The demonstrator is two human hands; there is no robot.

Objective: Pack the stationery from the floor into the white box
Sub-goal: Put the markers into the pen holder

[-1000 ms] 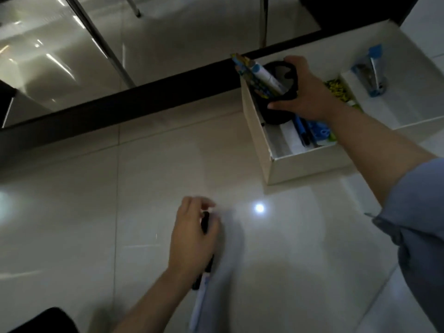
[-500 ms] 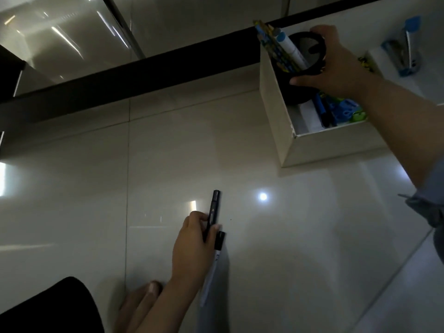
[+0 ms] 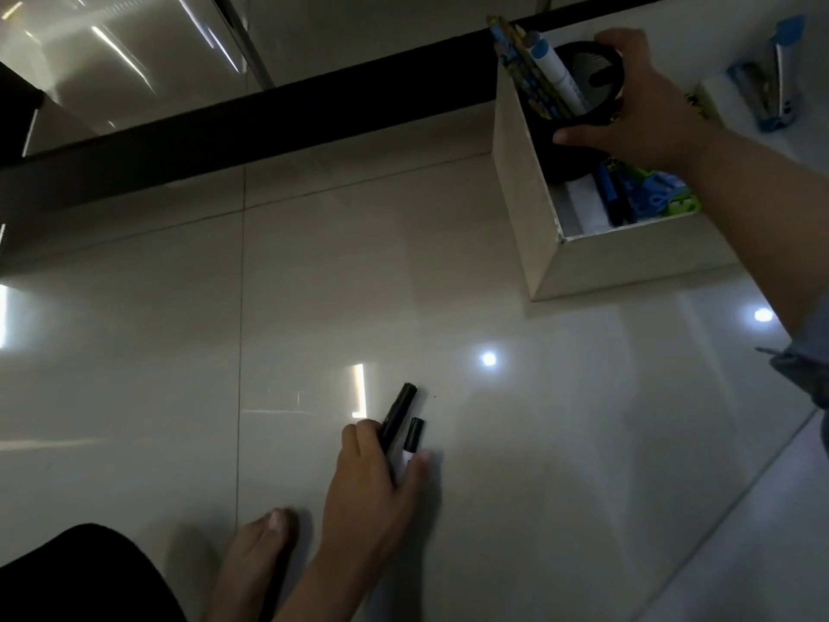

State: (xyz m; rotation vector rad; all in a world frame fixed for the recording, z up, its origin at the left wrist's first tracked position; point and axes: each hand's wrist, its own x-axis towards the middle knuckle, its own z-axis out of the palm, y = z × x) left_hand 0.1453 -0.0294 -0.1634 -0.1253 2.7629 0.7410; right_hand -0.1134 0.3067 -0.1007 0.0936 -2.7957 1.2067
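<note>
Gathering two markers [image 3: 401, 435] off the floor at six o'clock, the left hand [image 3: 374, 487] curls around them. At one o'clock the right hand [image 3: 646, 114] grips the black pen cup [image 3: 583, 96] inside the white box [image 3: 628, 262]; next, the markers likely go into that cup.

Hidden and cut-off parts around the box and the 2 markers

The open white cardboard box [image 3: 637, 262] runs off the right edge, its far right side covered by the forearm; the right hand [image 3: 646, 114] hides much of the round black pen holder [image 3: 583, 83] and the stationery beneath it. The left hand [image 3: 372, 496] covers the lower ends of the slim black marker [image 3: 397, 417] and the white black-capped marker [image 3: 412, 439]. The blue stapler [image 3: 771, 96] is blurred.
</note>
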